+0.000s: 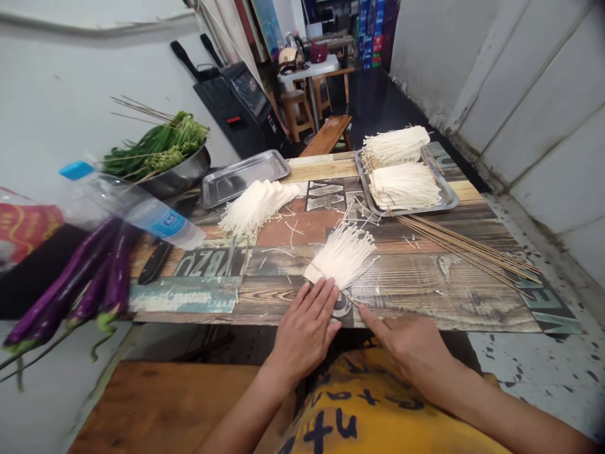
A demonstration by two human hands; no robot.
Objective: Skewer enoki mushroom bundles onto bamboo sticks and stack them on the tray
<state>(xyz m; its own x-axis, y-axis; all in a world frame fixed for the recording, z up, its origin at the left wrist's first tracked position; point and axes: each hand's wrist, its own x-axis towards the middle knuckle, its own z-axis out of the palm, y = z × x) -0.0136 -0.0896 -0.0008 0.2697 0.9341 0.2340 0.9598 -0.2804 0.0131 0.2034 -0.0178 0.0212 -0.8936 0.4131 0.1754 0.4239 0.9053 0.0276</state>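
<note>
A flat bunch of enoki mushrooms (344,255) lies on the wood-patterned table in front of me, its caps fanned toward the far side. My left hand (309,325) rests flat on the near end of the bunch, fingers stretched out side by side. To the right, my right hand (409,343) grips a thin bamboo skewer (350,299), with the index finger extended along it. The skewer's tip runs to the bunch beside my left fingertips; how far it goes in is hidden. Another pile of enoki (258,205) lies farther left.
A metal tray (449,198) of enoki bunches stands at the back right, with several loose bamboo skewers (472,252) nearby. Leftward are a second tray (246,176), a knife (155,260), a water bottle (137,205), eggplants (94,277) and a bowl (184,170) of skewered greens.
</note>
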